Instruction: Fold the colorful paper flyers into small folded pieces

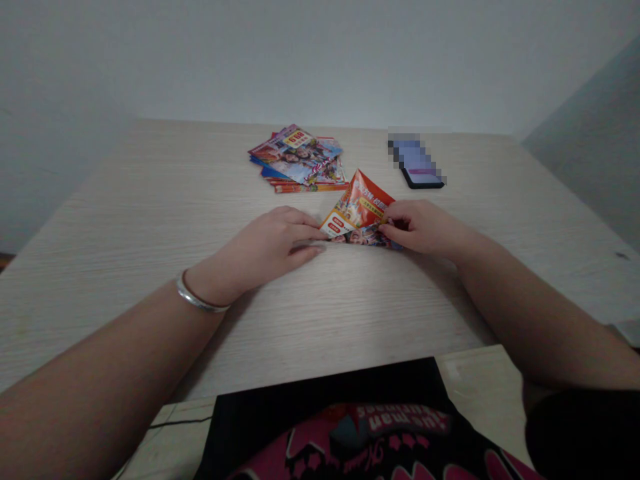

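A folded, glossy, orange and multicoloured printed flyer [367,200] lies on the table between my hands, one corner pointing away from me. My left hand [273,240] has its fingertips on the flyer's left corner, with the thumb just below and close to the index finger. At the right side of the flyer, my right hand [425,227] pinches its edge between thumb and fingers. A folded strip with printed faces runs along the near edge. The underside of the flyer is hidden.
Behind the flyer sits a fanned stack of colourful printed flyers [300,157]. A smartphone [417,163], partly pixelated, lies to the right of the stack. The pale wood-grain table [125,193] reaches a light wall [320,60]. A silver bangle [200,297] circles my left wrist.
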Motion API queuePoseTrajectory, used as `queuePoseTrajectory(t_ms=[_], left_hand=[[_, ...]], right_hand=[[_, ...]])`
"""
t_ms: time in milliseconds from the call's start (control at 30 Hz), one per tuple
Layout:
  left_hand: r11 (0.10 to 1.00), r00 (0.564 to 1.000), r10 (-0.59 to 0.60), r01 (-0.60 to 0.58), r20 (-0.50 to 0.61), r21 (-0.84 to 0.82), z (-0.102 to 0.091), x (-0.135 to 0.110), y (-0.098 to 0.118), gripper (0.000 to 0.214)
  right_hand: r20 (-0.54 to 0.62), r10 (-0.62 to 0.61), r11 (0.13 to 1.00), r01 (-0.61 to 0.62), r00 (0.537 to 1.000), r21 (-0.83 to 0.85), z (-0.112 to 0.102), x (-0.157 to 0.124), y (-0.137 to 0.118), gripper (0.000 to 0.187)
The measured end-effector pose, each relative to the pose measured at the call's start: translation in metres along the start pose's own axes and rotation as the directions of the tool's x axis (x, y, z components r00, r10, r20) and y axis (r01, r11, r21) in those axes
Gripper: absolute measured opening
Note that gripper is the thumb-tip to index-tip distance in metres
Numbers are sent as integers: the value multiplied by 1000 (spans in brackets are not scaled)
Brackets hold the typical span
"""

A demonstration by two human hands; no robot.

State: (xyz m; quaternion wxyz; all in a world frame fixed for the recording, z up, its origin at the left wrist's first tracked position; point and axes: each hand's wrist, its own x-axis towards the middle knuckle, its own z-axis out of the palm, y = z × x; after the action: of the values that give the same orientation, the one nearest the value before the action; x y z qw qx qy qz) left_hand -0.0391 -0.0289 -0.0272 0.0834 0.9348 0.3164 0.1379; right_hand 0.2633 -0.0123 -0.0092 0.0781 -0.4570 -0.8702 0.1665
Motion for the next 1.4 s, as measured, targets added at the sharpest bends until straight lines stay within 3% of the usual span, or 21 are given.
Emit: queuePoseTrajectory(t_ms=[133, 267, 500, 567, 667, 800, 1133, 1400], left_hand=[[996, 996, -75, 77, 38, -35, -6, 0, 7, 41], [999, 998, 12, -8, 66, -46, -7, -2, 6, 43], [987, 989, 130, -135, 64, 85, 3, -3, 1, 46], [984, 988, 145, -150, 59, 94, 5, -2, 4, 46], [983, 986, 149, -155, 72, 95, 6, -1, 9, 48], [988, 986, 126, -135, 105, 81, 6, -1, 13, 54], [988, 986, 129, -137, 108, 71, 4, 0, 13, 57], [983, 988, 81, -101, 133, 152, 2, 0, 17, 61]], right_hand=[[10, -49, 998, 49, 999, -29, -1, 0, 1, 21], [-14, -26, 999, 26, 1000, -41, 0, 0, 1, 16], [-3, 87, 990, -87, 996, -113, -5, -2, 1, 14], [-67, 35, 984, -46, 997, -171, -3, -3, 1, 12], [-182, -141, 966, 95, 973, -242, 3, -3, -5, 24], [-164, -200, 953, 153, 966, -261, 13, 1, -16, 28], [-177, -20, 999, 28, 984, 40, 24, 14, -2, 16], [-150, -122, 991, 128, 981, 29, 17, 17, 11, 22]])
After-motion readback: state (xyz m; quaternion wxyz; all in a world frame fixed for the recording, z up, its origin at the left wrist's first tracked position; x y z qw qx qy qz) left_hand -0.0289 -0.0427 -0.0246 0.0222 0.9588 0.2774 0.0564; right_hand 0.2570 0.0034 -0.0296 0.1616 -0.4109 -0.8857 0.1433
